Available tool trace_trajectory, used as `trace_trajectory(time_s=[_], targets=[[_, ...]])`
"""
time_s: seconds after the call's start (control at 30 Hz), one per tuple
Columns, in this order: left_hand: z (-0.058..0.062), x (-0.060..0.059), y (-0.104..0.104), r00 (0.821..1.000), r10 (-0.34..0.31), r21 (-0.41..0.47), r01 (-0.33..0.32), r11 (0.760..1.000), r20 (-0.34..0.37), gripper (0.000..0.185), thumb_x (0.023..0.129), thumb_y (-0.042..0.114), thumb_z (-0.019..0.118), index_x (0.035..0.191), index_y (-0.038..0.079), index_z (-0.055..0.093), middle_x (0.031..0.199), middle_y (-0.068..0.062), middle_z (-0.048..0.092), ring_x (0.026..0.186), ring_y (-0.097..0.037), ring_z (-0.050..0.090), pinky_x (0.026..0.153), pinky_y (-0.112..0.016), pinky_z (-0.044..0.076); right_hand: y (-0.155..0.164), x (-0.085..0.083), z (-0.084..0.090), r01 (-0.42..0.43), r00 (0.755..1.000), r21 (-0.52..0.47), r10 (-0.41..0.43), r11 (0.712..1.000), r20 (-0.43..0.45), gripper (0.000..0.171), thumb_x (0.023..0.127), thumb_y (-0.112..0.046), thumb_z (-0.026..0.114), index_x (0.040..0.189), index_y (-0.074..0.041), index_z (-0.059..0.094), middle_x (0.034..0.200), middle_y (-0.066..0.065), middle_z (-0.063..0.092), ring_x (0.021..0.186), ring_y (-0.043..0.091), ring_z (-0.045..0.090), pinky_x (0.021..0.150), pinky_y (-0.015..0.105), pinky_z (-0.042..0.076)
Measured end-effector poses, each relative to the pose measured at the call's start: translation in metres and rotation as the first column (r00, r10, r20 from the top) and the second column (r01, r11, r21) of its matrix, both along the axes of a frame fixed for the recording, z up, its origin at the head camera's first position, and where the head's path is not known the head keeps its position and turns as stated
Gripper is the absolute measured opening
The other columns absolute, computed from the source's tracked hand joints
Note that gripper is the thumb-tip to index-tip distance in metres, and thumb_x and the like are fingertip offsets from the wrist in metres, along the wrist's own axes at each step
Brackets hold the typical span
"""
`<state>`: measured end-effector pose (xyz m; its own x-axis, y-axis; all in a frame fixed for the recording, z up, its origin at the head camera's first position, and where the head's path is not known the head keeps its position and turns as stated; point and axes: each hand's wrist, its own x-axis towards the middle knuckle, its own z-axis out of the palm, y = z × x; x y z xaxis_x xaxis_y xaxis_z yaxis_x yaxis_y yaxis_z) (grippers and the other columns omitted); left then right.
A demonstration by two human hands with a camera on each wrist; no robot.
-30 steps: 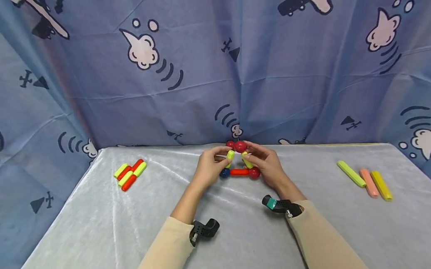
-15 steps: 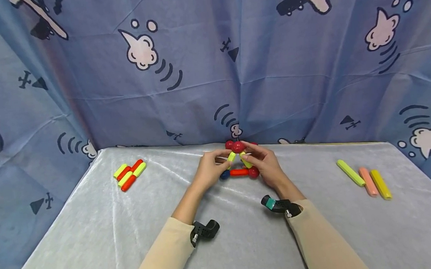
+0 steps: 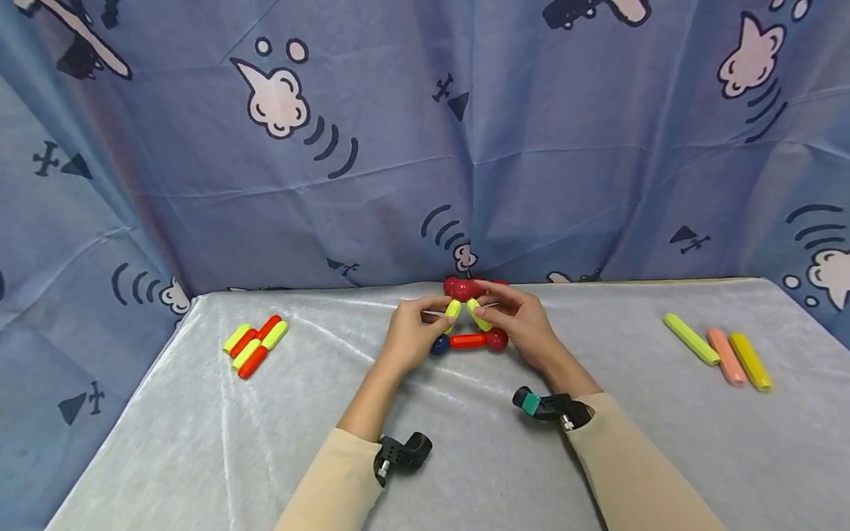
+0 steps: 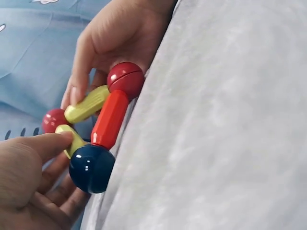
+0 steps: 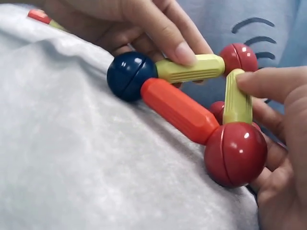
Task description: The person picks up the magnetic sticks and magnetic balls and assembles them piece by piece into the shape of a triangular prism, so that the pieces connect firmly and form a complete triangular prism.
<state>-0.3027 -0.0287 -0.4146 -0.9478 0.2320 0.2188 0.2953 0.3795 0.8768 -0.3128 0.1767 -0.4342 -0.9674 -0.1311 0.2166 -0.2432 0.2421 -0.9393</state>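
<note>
I have the left hand (image 3: pixel 406 334) pinching the left yellow-green rod (image 5: pixel 207 69) and the right hand (image 3: pixel 529 331) pinching the right yellow-green rod (image 5: pixel 238 108), at the far middle of the table (image 3: pixel 188 479). A red-orange rod (image 5: pixel 178 109) joins the blue ball (image 5: pixel 123 77) at left to the near red ball (image 5: pixel 235 157) at right. The left rod appears to meet the upper red ball (image 5: pixel 239 53); I can't tell whether the right rod's tip touches it. Uneven thumb pressure could, I judge, slide that tip past the ball or twist the frame; an early release could drop a rod.
</note>
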Motion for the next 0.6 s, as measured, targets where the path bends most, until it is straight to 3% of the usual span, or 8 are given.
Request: trace_trajectory(time_s=[0.13,0.33,0.47,0.6], targets=[[0.001,0.0,-0.003,0.999,0.025,-0.017,-0.024,1.0,0.033,0.032,0.091,0.007,0.073,0.123,0.002,0.071,0.113,-0.016,0.075,0.097,-0.029,0.074,0.085,-0.034,0.061,-0.003,0.002,0.004,0.004,1.0,0.075,-0.003,0.997,-0.016,0.046,0.092,-0.012,0.073,0.137,-0.009,0.063,0.12,0.021,0.068,0.101,0.017,0.066,0.082,0.013,0.053],[0.002,0.0,-0.006,0.997,0.009,-0.06,-0.004,0.998,0.082,0.028,0.093,0.009,0.071,0.119,-0.001,0.072,0.113,-0.017,0.076,0.102,-0.029,0.073,0.091,-0.036,0.058,-0.01,0.006,0.008,0.026,1.0,0.189,-0.022,0.982,-0.023,0.037,0.091,-0.011,0.074,0.128,-0.007,0.069,0.116,0.02,0.072,0.102,0.03,0.069,0.081,0.02,0.056],[0.001,0.002,-0.007,0.994,0.023,-0.075,-0.015,0.997,0.105,0.023,0.093,0.01,0.071,0.113,-0.001,0.073,0.11,-0.017,0.076,0.102,-0.028,0.072,0.093,-0.038,0.057,-0.011,0.014,0.014,-0.032,0.999,0.358,0.04,0.933,-0.016,0.038,0.091,-0.018,0.074,0.128,-0.007,0.07,0.12,0.016,0.073,0.1,0.029,0.072,0.082,0.03,0.059],[-0.002,0.007,-0.008,0.995,-0.004,-0.114,0.016,0.993,0.102,0.024,0.095,0.012,0.07,0.115,0.001,0.073,0.109,-0.014,0.076,0.099,-0.024,0.071,0.09,-0.037,0.058,-0.004,0.027,0.02,-0.122,0.992,0.463,0.122,0.878,0.029,0.049,0.089,-0.028,0.077,0.133,-0.008,0.067,0.123,0.014,0.073,0.103,0.026,0.071,0.08,0.031,0.058]])
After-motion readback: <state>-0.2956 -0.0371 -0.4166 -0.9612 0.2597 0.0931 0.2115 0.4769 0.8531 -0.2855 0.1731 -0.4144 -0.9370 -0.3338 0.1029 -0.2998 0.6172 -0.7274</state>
